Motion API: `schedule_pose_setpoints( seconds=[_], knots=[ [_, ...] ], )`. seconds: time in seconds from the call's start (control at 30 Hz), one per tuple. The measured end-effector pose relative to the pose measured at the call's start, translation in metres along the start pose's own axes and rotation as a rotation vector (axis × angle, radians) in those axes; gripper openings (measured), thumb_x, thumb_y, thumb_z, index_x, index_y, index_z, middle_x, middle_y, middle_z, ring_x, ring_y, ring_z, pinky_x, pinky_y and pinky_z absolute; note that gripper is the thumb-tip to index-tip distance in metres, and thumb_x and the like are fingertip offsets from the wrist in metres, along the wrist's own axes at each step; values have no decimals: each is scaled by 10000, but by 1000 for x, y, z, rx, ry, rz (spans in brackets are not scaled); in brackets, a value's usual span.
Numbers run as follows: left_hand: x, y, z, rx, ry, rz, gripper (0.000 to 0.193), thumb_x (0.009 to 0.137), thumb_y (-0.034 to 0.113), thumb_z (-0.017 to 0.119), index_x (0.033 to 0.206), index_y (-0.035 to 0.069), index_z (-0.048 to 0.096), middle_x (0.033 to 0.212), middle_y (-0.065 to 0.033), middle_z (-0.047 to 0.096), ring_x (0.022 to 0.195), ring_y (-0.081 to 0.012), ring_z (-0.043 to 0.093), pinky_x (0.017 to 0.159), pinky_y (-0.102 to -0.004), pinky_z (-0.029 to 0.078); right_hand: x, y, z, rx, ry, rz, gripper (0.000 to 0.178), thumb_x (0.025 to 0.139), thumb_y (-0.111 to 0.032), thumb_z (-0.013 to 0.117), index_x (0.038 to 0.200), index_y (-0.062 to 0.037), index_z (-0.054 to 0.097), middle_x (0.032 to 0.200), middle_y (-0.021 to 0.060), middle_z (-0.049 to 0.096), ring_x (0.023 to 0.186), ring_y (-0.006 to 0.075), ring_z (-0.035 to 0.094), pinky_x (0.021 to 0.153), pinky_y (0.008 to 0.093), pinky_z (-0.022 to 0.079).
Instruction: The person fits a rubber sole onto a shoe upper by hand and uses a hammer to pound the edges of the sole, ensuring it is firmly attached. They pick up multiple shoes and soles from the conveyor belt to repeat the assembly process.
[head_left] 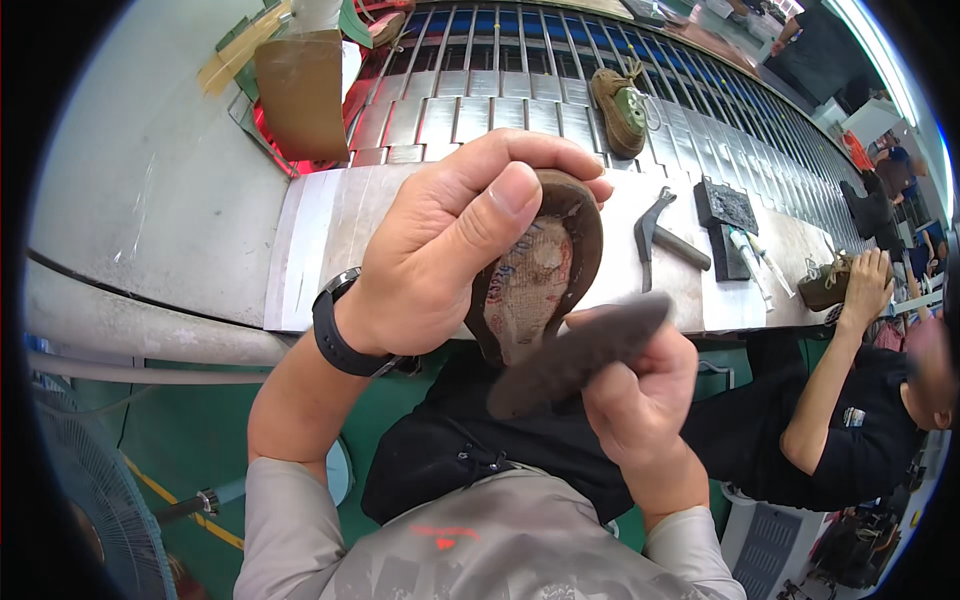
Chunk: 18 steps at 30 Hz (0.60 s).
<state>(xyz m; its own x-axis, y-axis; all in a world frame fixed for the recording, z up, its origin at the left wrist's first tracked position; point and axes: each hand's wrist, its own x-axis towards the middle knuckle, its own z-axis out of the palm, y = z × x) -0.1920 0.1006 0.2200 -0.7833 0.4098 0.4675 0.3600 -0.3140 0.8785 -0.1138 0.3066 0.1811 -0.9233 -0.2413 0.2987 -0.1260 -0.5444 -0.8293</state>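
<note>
In my left hand [425, 275] is a brown shoe upper [590, 250], turned so that its underside faces up. The thumb lies over its rim and the fingers wrap round the far side. A pale, coarse-woven bottom with red and blue marks shows inside the brown border. Just below it, my right hand [645, 400] grips a dark brown shoe sole [570, 365], tilted and a little blurred. Part of the sole overlaps the upper in this view, so I cannot tell whether they touch. The right fingers are partly hidden behind the sole.
On the bench [620, 195] lie a hammer [650, 230], black blocks [728, 205] and white tubes [765, 265]. Beyond runs a slatted metal conveyor [500, 95] carrying a brown-green shoe [622, 110]. A co-worker's hand [868, 285] holds another shoe [822, 285] at right. A fan [100, 490] stands at lower left.
</note>
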Motion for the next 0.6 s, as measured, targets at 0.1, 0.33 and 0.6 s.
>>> schedule_pose_setpoints(
  seconds=[0.1,0.33,0.6],
  knots=[
    [-3,6,7,40,39,-3,637,1118,487,444,1426,-67,509,1296,-258,667,1206,-275,667,1039,-409,542,0,1,-8,-217,-67,3,235,978,-73,767,1138,69,668,1022,78,746,906,97,664,806,270,550],
    [-9,10,11,47,38,-14,954,994,782,431,1378,-83,548,1274,-239,676,1140,-256,689,1007,-400,556,12,4,13,-30,4,-25,271,1026,-106,710,1198,99,667,1111,113,737,1016,108,644,905,295,545],
    [-14,17,14,75,-5,-97,961,718,536,893,1370,-72,536,1316,-220,643,1114,-264,689,990,-395,555,9,1,9,-166,-60,17,300,1038,-129,695,1234,98,688,1125,111,747,997,120,659,884,286,548]
  ],
)
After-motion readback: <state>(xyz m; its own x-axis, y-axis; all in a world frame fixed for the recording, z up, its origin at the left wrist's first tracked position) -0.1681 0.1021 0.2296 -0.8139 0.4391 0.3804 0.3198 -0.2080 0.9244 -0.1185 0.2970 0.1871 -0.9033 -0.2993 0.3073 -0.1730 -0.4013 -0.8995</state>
